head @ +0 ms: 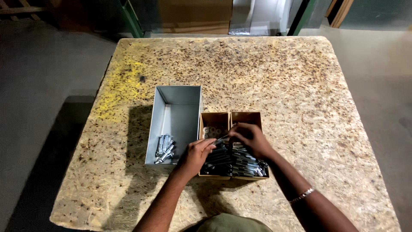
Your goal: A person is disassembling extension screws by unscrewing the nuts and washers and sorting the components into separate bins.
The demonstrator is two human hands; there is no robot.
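Left hand (196, 154): fingers curled and pinched on one end of a metal fastener (222, 139), just above the left cardboard box (213, 121).
Right hand (249, 138): fingers bent and closed on the same fastener's other end — a bracelet (302, 195) sits on its wrist.
Cardboard boxes: two, side by side and touching; the right cardboard box (246, 117) and the left one are heaped at the near end with dark and silvery metal parts (234, 161).
Grey tray (178, 103): touching the left box's side — a few silvery bolts (165, 149) lie in its near corner.
Surface (279, 86): speckled chipboard, with a yellow stain (122, 83) towards the far left.
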